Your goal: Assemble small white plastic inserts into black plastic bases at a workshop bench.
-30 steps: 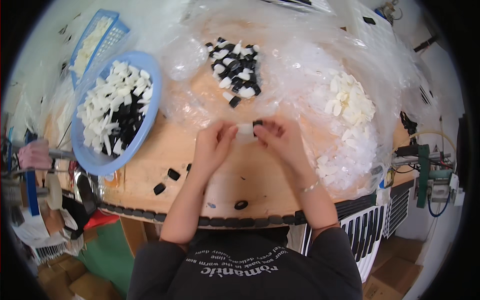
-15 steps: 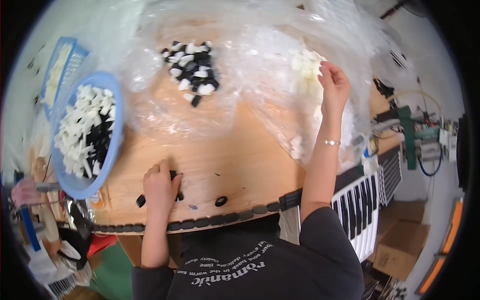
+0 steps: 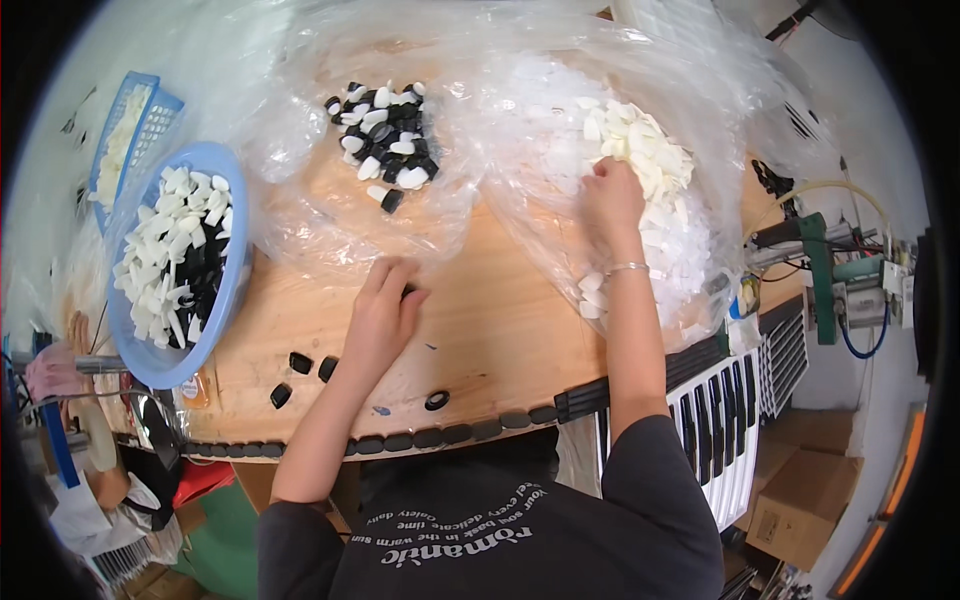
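My left hand (image 3: 380, 315) is over the middle of the table, its fingers curled round a small black cap-like piece (image 3: 408, 290), mostly hidden by thumb and fingers. Several loose black pieces (image 3: 300, 362) lie beside my left wrist, and a black ring-like piece (image 3: 437, 400) rests farther right. My right hand (image 3: 613, 205), fingers drawn together, is at the near left side of a pile of cream-white flat pieces (image 3: 655, 155) on clear plastic. Whatever its fingertips hold is hidden. Across the table sits a heap of black and white pieces joined or mixed together (image 3: 385, 135).
A blue basin (image 3: 170, 375) of white and black pieces stands at the left, with a blue basket (image 3: 160, 115) behind it. Clear plastic sheeting (image 3: 400, 240) covers the far table. A black segmented strip (image 3: 430, 438) lines the near edge; black-and-white keys (image 3: 715, 420) are at the right.
My left hand has moved away and rightward from the loose black pieces, carrying a black one. My right hand has come left and nearer, from above the white pile to its near left side.
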Available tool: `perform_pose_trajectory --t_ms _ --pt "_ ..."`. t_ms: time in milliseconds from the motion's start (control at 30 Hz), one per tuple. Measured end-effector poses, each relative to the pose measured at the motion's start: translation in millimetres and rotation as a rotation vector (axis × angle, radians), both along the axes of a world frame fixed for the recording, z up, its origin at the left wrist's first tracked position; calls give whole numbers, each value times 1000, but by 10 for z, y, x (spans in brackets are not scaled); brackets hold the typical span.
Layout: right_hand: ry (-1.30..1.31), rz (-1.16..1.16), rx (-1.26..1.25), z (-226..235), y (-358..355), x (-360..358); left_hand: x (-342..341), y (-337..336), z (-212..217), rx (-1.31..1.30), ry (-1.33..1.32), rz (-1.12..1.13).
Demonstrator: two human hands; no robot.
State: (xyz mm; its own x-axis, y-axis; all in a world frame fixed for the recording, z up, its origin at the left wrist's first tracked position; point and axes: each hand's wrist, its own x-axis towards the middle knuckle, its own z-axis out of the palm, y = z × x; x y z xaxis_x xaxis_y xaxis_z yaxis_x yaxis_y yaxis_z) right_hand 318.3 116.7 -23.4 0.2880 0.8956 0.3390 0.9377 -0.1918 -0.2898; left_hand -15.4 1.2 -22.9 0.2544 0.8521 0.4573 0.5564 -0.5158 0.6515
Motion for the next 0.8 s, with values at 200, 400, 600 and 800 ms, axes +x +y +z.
perform_pose_trajectory --t_ms 200,400,600,800 --pt "893 368 191 320 -272 -473 127 80 67 -339 -263 76" --pt "655 932 27 211 -720 -1264 63 114 -131 -127 -47 -40" --pt "740 1047 33 142 -853 -1480 -30 111 -73 -100 -36 -6" --pt "535 1148 131 66 -856 -1596 -25 57 25 -201 -21 -11"
